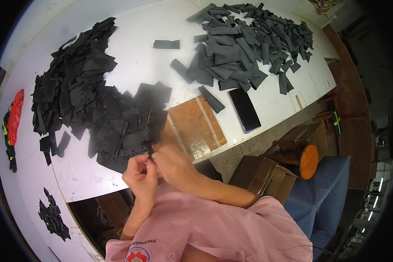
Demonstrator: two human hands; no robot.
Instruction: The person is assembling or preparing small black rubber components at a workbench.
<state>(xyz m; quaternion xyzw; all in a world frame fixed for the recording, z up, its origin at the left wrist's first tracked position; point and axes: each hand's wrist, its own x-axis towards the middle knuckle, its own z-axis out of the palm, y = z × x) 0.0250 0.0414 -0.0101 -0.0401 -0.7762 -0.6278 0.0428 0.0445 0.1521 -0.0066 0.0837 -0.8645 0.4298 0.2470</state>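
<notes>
My left hand (140, 175) is closed in a pinch at the near edge of the table. Right beside it, my right hand (174, 162) is also closed, its fingertips almost meeting the left ones. Whatever they hold between them is too small and hidden to tell. Just beyond my fingers lies a heap of flat black cloth pieces (122, 124). A brown wooden board (198, 124) with pale strips lies on the table by my right hand.
A larger black cloth pile (74, 83) spreads at the far left. Rolled dark grey cloth pieces (231, 52) are heaped at the far right, with a phone (244, 110) in front. Off the table's right edge stand cardboard boxes (260, 174) and an orange-topped stool (308, 161).
</notes>
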